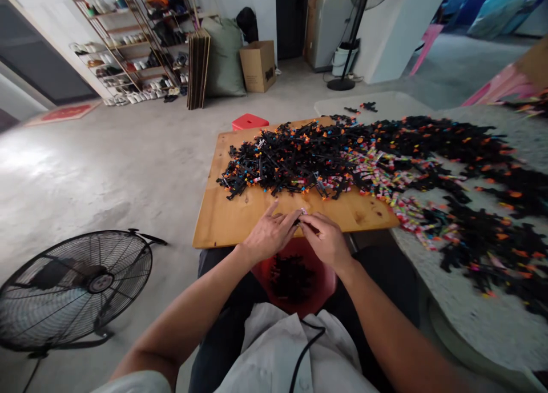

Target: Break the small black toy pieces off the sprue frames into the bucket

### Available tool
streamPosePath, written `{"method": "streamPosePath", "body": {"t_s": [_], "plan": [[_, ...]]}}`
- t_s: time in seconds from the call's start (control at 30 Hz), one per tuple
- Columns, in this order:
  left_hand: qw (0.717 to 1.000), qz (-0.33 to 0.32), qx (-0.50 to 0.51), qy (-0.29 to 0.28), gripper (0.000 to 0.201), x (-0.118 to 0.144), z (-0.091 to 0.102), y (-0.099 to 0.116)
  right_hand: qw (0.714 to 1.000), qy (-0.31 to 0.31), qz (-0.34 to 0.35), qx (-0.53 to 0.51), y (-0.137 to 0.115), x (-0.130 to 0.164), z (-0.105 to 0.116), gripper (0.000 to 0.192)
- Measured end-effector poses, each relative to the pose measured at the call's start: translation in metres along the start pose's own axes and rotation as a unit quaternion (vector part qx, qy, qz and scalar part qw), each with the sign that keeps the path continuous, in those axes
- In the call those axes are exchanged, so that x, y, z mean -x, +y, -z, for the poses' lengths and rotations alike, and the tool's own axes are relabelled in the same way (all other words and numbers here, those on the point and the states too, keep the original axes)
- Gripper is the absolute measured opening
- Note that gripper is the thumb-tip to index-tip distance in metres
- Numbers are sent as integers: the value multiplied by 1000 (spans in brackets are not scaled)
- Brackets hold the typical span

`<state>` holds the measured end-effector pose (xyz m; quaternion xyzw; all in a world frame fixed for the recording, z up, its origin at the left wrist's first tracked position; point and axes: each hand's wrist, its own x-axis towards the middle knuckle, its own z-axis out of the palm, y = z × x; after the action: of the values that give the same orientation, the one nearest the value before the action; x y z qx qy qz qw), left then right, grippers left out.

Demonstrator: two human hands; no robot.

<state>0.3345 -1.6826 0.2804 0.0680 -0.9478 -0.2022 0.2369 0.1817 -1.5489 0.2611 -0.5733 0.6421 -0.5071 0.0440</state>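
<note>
My left hand (270, 232) and my right hand (326, 237) meet at the near edge of a wooden board (231, 210), fingertips pinched together on a small black and pink plastic piece (301, 215). Just below my hands a red bowl (322, 290) rests in my lap, with black plastic parts inside it. A big heap of black plastic pieces with orange, blue and pink tips (308, 156) covers the far half of the board and spreads right over a grey table (483, 307).
A floor fan (75, 287) stands at my left on the concrete floor. Beyond the board are a red stool (249, 121), a cardboard box (258, 65), shoe racks (128, 44) and a standing fan's base (340, 84).
</note>
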Motion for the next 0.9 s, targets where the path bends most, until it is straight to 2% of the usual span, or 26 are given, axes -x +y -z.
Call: {"method": "streamPosePath", "body": {"t_s": [0.07,0.13,0.23,0.3,0.43,0.57,0.67,0.9], "plan": [[998,48,48,-1,34,1,-2,-4,999,-12,-24,-41,1,3,0,26],[990,107,96,4,30,2,-4,-6,991,-8,-87,-106,3,7,0,33],[969,160,189,7,27,3,-1,-2,950,6,-189,-247,5,12,-2,50],[952,170,253,5,26,2,4,3,921,4,-221,-319,5,13,-3,58],[941,169,291,-21,30,-4,12,9,899,6,-240,-365,4,10,-4,43],[960,127,246,-30,31,-8,17,8,909,20,-236,-344,5,10,-4,43],[966,93,234,-58,34,-11,20,7,923,17,-230,-307,6,10,-2,44],[958,120,239,-105,33,-12,25,3,964,-33,-169,-201,6,8,10,36]]}}
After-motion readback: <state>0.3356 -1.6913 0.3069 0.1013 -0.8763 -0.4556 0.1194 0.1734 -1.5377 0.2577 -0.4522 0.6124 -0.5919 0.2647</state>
